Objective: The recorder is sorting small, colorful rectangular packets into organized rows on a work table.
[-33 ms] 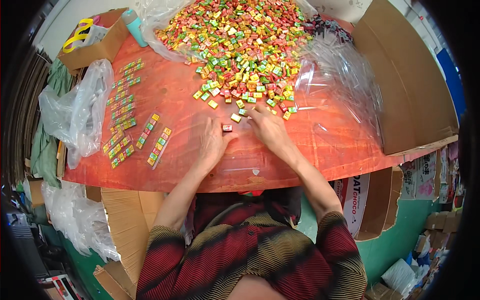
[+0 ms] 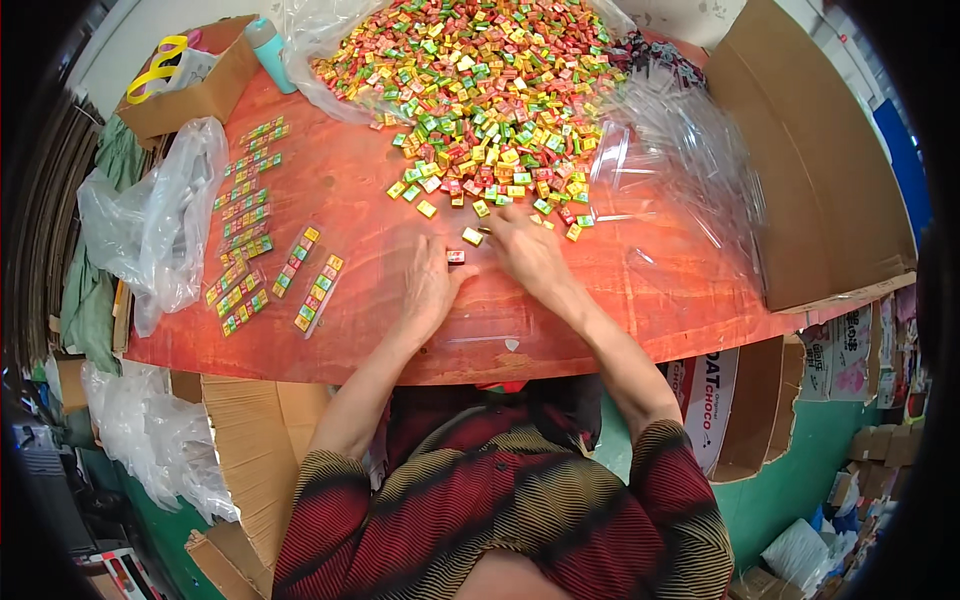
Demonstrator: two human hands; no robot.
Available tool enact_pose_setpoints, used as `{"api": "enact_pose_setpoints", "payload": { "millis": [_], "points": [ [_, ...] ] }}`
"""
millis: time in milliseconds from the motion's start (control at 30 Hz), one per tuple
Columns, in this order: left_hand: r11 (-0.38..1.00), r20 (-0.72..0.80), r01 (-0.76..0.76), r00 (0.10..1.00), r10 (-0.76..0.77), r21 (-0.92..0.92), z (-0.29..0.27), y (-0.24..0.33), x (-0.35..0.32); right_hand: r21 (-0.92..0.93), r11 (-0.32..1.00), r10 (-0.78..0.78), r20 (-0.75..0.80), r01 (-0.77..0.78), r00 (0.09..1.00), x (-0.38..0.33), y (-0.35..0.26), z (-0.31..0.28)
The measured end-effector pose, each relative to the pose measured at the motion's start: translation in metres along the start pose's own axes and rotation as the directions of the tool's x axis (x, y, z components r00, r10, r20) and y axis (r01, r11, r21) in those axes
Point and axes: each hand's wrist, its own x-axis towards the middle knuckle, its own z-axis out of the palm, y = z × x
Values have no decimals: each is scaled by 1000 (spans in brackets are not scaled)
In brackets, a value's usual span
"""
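Note:
My left hand [image 2: 428,290] rests on the red table with a small red-and-white box [image 2: 456,257] between its fingers and thumb. To its right, my right hand [image 2: 527,250] reaches the near edge of a big heap of small coloured boxes [image 2: 490,110]. Its fingertips pinch a small dark-sided box [image 2: 485,231], partly hidden by the fingers. A loose yellow box [image 2: 472,236] lies between the hands. Off to the left lie two clear strips filled with coloured boxes, a nearer strip [image 2: 318,293] and a farther strip [image 2: 295,262].
More filled strips [image 2: 243,220] line the table's left side, beside a crumpled plastic bag [image 2: 165,225]. Clear empty strips [image 2: 690,150] are piled at the right, before a tall cardboard box [image 2: 810,170]. At the back left stand an open carton [image 2: 190,100] and a turquoise bottle [image 2: 270,55].
My right hand has shifted very slightly, its fingertips and the pinched box coming a little nearer to me. My left hand stays almost where it was, at the red-and-white box.

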Motion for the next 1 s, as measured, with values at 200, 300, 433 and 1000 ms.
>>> {"api": "enact_pose_setpoints", "payload": {
  "millis": [200,300,433,1000],
  "points": [
    [999,19,-20,1000,19,41,10,-12,3,-222,967,-88,167,125,982,12,10,42],
    [994,52,-102,993,104,-41,-1,-19,5,-205,972,-79,166,112,983,8,8,39],
    [989,176,-136,974,144,-57,-17,-31,9,-247,967,-16,165,57,986,7,2,33],
    [973,371,-211,900,230,-93,-36,-26,34,-281,959,29,165,19,986,-3,-19,42]
  ]
}}
